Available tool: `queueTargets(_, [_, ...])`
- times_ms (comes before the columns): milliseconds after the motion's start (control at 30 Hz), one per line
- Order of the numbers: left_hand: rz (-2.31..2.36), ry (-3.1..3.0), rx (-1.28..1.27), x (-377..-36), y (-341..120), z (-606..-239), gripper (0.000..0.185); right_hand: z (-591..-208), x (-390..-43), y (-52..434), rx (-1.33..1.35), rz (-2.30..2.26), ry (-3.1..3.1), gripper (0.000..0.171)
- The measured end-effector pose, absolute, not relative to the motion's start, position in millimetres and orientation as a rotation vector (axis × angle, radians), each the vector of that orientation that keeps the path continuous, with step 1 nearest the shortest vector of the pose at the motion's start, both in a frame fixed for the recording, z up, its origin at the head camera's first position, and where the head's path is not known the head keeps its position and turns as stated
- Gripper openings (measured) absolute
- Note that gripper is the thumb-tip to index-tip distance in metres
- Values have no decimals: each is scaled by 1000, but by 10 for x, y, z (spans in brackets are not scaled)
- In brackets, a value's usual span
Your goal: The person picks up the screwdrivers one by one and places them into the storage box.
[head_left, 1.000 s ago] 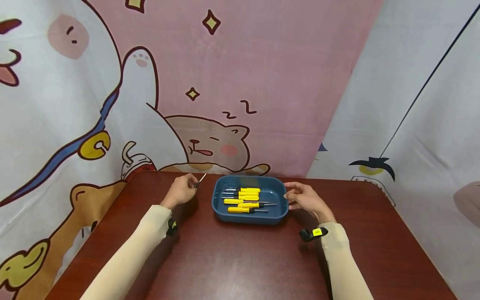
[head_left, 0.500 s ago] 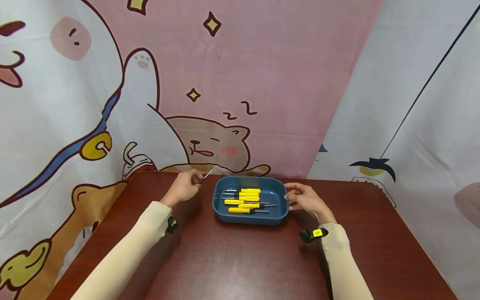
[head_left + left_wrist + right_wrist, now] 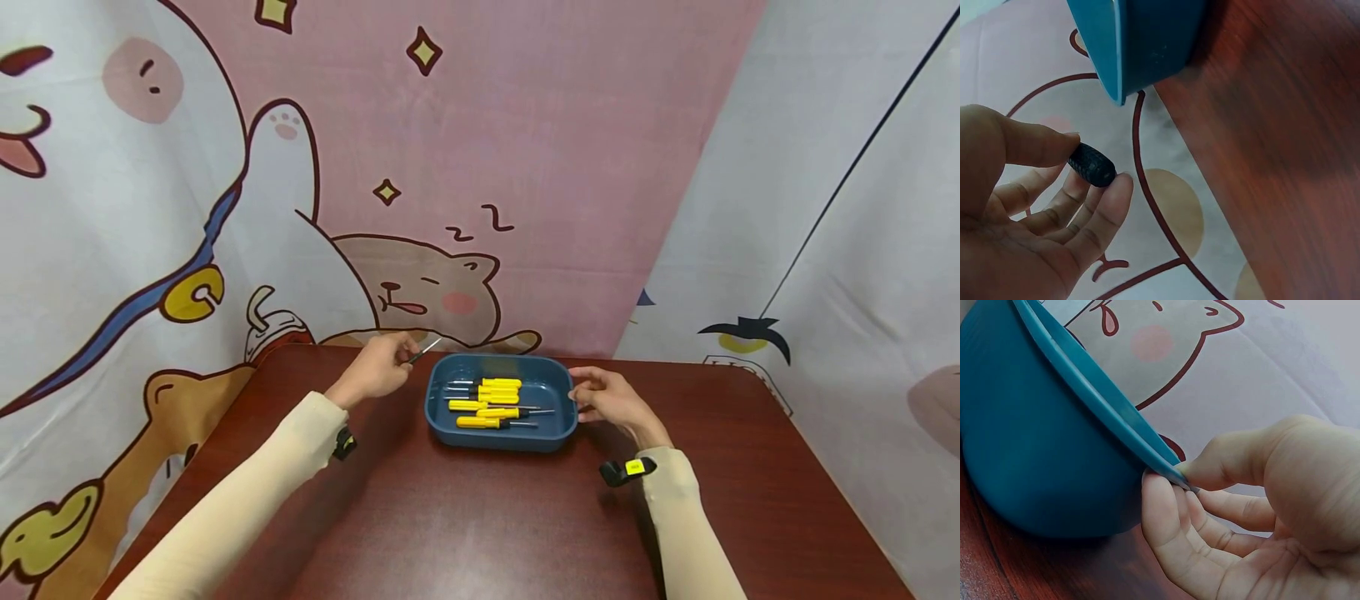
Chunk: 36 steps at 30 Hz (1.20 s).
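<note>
Fingers of the left hand [image 3: 377,369] curl round a small screwdriver [image 3: 424,351], thumb and fingertips pinching its dark ribbed handle [image 3: 1092,165], as the left wrist view shows. That hand hovers just beside the far left corner of the blue tray [image 3: 447,430], with the thin metal shaft sticking out up and toward the tray's far rim. The left forearm, in a cream sleeve [image 3: 247,500], runs from the near left edge of the tabletop [image 3: 480,533] diagonally up to the tray's left side.

The right hand [image 3: 611,398] sits against the tray's right end. In the right wrist view its thumb lies on top of the tray's rim [image 3: 1104,406] and the other fingers [image 3: 1166,531] press together beneath the lip, so the rim is pinched between them. The right forearm comes up from the near edge of the tabletop, right of the tray, with a small black and yellow device [image 3: 627,469] at the wrist.

Inside the tray lie several yellow-handled screwdrivers [image 3: 491,402], roughly side by side, their shafts lying along the tray's length. Behind the tray hangs a pink cartoon backdrop [image 3: 420,283] with a sleeping animal drawn on it.
</note>
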<state>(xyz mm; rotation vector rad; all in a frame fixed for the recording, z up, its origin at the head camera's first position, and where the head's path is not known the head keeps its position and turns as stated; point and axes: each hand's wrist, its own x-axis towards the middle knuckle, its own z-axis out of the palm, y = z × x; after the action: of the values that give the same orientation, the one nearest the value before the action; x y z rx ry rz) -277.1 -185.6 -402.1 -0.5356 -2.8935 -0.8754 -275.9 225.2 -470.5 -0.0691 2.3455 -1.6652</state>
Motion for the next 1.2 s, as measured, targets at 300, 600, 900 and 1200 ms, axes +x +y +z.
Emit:
queueTargets(300, [-809,-2941,-638,-2730,-1708,-3914,26,-4698,-2743,2247,-78,-1676,2328,50])
queueTargets(600, [-699,-2982,-749,-2723,-1506,-3830,31,-4703,-2749,2247,-79,-1668,2337,50])
queueTargets(900, [-523,-3010,-935,-2745,-1282,-3810,34,-4703,-2743,2260,-80,-1671,2337,49])
queueTargets(1200, [-390,-3059,-1053,-2734,-1043,-3773,35,-4691,-2749,2252,-79,-1672,2340,52])
